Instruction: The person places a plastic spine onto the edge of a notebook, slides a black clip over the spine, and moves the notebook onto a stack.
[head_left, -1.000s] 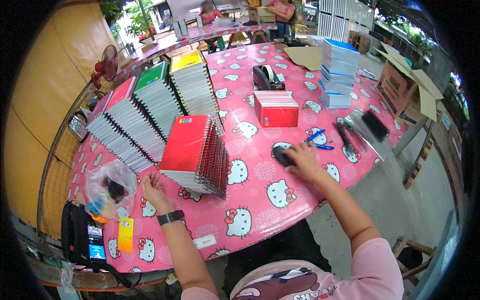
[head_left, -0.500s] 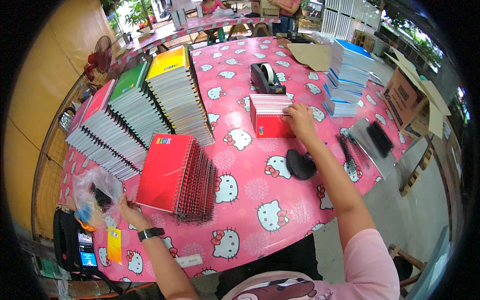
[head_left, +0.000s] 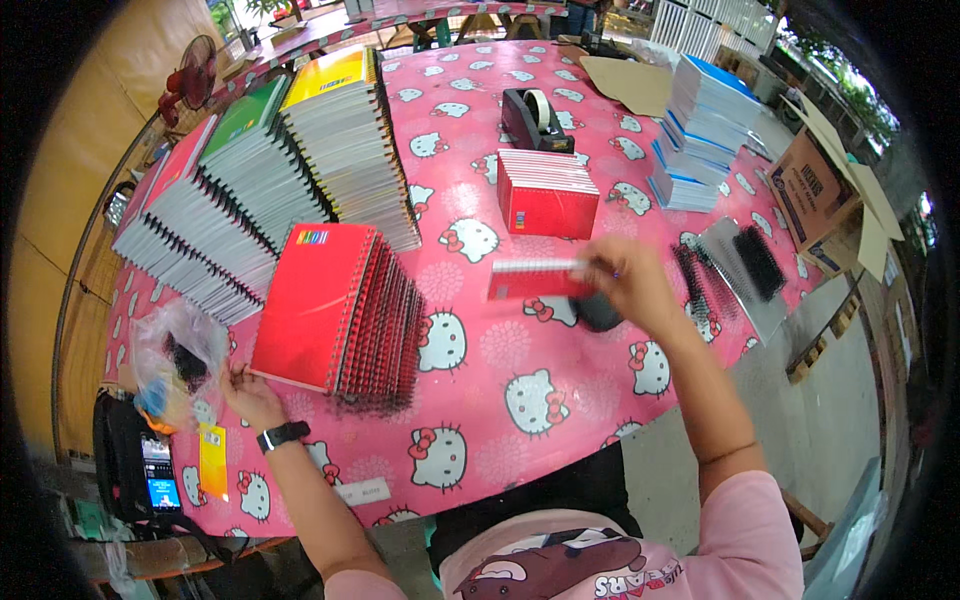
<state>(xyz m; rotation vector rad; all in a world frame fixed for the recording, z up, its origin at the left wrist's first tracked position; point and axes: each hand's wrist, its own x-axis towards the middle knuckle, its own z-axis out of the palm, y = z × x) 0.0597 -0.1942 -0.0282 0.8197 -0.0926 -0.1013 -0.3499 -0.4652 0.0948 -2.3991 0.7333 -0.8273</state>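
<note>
Blurred by motion, my right hand [head_left: 628,283] is closed on the right end of a thin red notebook [head_left: 530,281], held over the table in front of a block of small red notebooks [head_left: 548,205]. At the near left corner of a tall stack of red spiral notebooks [head_left: 318,300] is my left hand [head_left: 252,397], wearing a dark watch. Its fingers are extended and look loose, close to a clear plastic bag [head_left: 185,350] with black coils in it. Whether they touch the stack, I cannot tell. A black rounded object [head_left: 598,313] lies partly hidden behind my right hand.
Tall stacks of yellow [head_left: 345,130], green [head_left: 255,150] and red-covered spiral notebooks stand at left. A tape dispenser [head_left: 535,122], blue-topped book stack [head_left: 700,140], black coils [head_left: 758,262] on a clear sheet and a carton [head_left: 815,190] occupy the far and right sides. A phone [head_left: 160,475] lies near left.
My right hand has come away from the block of small red notebooks toward me, with one notebook in it. My left hand stays beside the spiral stack. The whole view has shifted slightly.
</note>
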